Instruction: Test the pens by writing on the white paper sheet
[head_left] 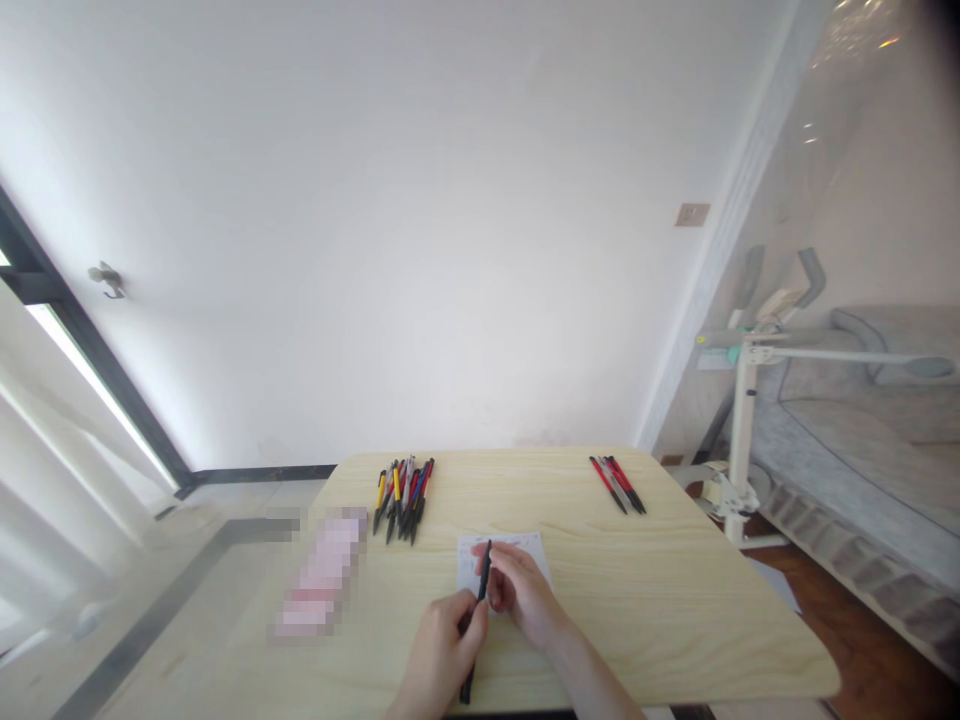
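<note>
Two bare hands are working together over the counter point(675, 610), and one black pen point(484, 578) is slanting between them, just in front of the person and partly over a white sheet of paper point(466, 572). The left hand point(441, 640) is closing around the pen near its middle, thumb lying along the shaft and fingers wrapping beneath, so it seems to be bearing most of the hold. The right hand point(529, 598) is standing half open at the pen's upper end, its fingers curving around it with gaps between them; whether they are pressing on it or only touching, I cannot tell.

Handling this well is probably a matter of letting the left thumb do the steadying, firmly enough to stop the shaft from rolling, while the right fingers are working lightly at the upper end. A hard sideways push there would likely be twisting the slim barrel out of line. Holding both wrists low and near the counter should be helping too.

Farther off, a mixed bunch of pens point(397, 495) is lying toward the left, pointing roughly the same way, and a smaller group of red and grey pens point(616, 485) is resting toward the right, well apart from both hands.
</note>
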